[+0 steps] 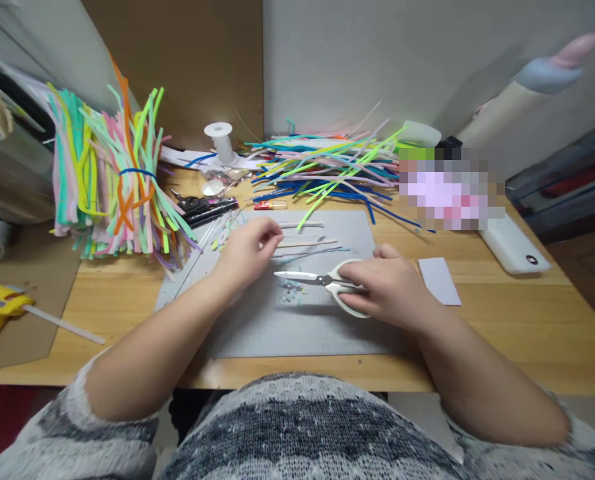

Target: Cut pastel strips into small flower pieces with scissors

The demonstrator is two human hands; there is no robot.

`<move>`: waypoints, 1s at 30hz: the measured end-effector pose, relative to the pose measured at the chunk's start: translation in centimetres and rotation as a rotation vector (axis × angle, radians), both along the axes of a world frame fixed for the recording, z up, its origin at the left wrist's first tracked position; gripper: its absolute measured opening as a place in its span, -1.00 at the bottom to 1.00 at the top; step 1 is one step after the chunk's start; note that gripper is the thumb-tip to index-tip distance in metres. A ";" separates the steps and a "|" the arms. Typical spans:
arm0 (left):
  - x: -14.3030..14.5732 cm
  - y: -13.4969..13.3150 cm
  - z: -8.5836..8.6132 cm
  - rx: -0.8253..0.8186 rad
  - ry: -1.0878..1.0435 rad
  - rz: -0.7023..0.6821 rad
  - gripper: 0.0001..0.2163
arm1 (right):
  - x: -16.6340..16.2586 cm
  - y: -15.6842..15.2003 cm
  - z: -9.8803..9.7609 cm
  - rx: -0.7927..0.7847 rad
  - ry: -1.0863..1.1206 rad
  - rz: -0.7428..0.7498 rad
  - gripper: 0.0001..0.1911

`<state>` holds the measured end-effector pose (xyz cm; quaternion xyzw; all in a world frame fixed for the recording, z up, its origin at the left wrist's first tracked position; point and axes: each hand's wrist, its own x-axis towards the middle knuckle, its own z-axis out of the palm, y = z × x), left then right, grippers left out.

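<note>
My right hand (395,283) grips a pair of scissors (323,281) by their pale handles. The blades look closed and point left, above the grey cutting mat (267,333). To the left, my left hand (245,253) has thumb and forefinger pinched together; whether anything is between them is too small to make out. Several thin pipe cleaners (310,244) lie on the mat just right of those fingertips. Below the blades is a small scatter of tiny cut bits (292,291). Some small pastel pieces (222,237) rest on the mat behind my left hand.
Pipe cleaner bundles (112,173) stand at the left, and a loose colourful pile (327,167) lies at the back. A white spool (221,143), black-handled tools (202,210), a yellow glue gun (0,310), a white card (439,281) and a white device (515,243) surround the mat.
</note>
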<state>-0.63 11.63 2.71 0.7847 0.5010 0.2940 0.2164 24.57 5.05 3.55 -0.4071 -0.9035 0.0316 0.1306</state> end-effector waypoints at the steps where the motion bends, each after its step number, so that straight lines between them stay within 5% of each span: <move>1: -0.7 -0.3 0.3 -0.092 -0.129 0.049 -0.91 | 0.1 0.0 0.0 0.026 0.044 -0.039 -0.85; 6: -3.8 -2.2 0.8 -0.498 -0.733 0.125 -0.80 | 0.0 -0.1 0.1 0.087 0.146 -0.240 -0.90; 10: -4.9 -3.0 0.3 -0.572 -0.975 0.192 -0.78 | -0.3 0.0 -0.1 0.051 0.121 -0.261 -0.88; 17: -4.9 -2.5 -0.6 -0.583 -1.106 0.276 -0.76 | -0.9 0.2 -0.6 0.033 0.018 -0.255 -0.76; 30: -4.6 -3.0 -1.0 -0.760 -1.198 0.232 -0.77 | -1.3 0.1 -0.9 0.013 -0.052 -0.256 -0.74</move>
